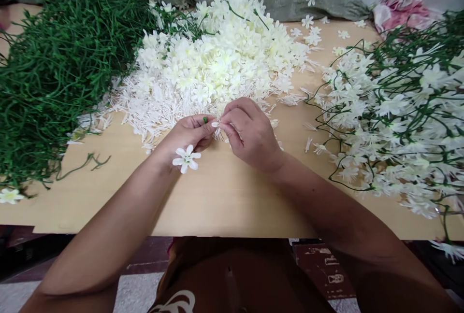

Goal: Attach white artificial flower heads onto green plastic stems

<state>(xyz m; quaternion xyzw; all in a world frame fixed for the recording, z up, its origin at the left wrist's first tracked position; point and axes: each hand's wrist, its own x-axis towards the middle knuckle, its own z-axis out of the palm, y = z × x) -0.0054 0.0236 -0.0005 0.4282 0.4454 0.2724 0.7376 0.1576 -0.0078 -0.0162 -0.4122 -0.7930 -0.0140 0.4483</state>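
My left hand (194, 132) is closed round an artificial flower stem, whose green tip (205, 120) pokes out by the fingers. A white artificial flower (186, 159) with open petals shows below that hand, by the wrist; its link to the stem is hidden. My right hand (253, 133) meets the left fingertips and pinches a small white flower piece (216, 124), partly covered by the fingers. Just beyond both hands lies a heap of loose white flower heads (221, 62), with thin white stamen pieces (154, 105) along its near side.
Green plastic stems (72, 47) are heaped at the left. On the right lies a pile of white flowers on green stems (395, 105). Grey-green cloth (290, 1) and a pink-white cloth (402, 8) lie along the back of the wooden table (235, 197).
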